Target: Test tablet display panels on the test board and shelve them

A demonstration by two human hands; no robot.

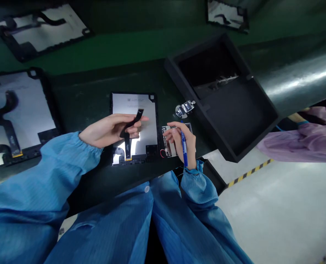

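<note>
My left hand (109, 128) is closed on a black ribbon cable (132, 124), lifting its free end above a display panel (149, 121). The cable's other end joins the panel's lower edge by a gold strip. The panel lies back side up, silvery with a black frame. My right hand (189, 141) has a blue pen-like tool (184, 148) lodged across it, the tool's tip pointing away from me. Under those fingers is a small circuit board (171, 149) with a red wire at its left, partly covered by the hand. A shiny metal piece (185, 109) lies just beyond.
A black two-compartment tray (176, 73) stands at the right, with blurred pieces in its far compartment. More display panels lie at the left (25, 88), far left (66, 22) and far back (229, 14). A person's pink sleeve (300, 143) shows at the right edge.
</note>
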